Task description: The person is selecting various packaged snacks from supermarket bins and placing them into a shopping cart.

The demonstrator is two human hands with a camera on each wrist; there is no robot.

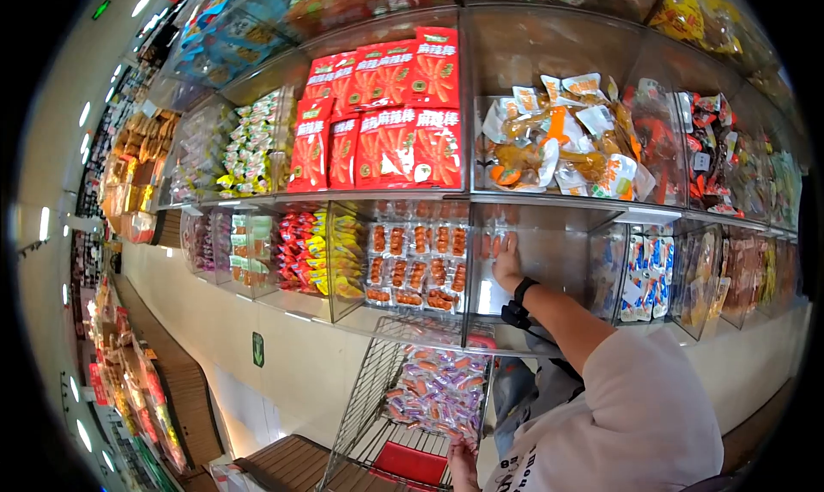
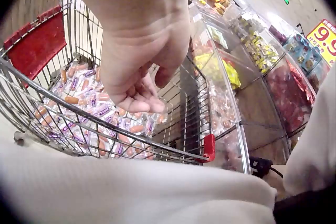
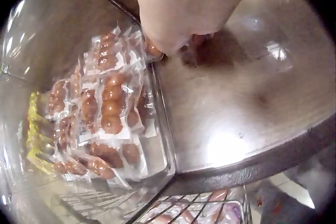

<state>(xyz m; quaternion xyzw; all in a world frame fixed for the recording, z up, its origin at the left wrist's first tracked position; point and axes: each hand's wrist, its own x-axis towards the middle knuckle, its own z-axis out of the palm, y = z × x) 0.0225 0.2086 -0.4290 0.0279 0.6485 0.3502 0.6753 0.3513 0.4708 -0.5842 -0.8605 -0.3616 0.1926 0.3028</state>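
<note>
My right hand (image 1: 508, 264) reaches into a clear-walled bin, close beside its left divider. In the right wrist view the fingers of the right hand (image 3: 178, 29) curl down over a small reddish-brown snack packet (image 3: 198, 40), mostly hidden beneath them. Left of the divider, the neighbouring bin holds clear packets of glossy brown balls (image 3: 112, 103). My left hand (image 2: 144, 71) hangs loosely curled over the shopping cart (image 2: 94, 124), nothing in its fingers. Below it lie many individually wrapped sausages (image 2: 86, 103) with purple-and-white labels.
Red snack bags (image 1: 373, 114) stand in the upper bin. To their right is a bin of white-and-orange packets (image 1: 566, 140). Yellow packets (image 1: 346, 256) and blue-and-white packets (image 1: 648, 273) fill other lower bins. Clear dividers and a dark front lip (image 3: 252, 166) bound the right hand's bin.
</note>
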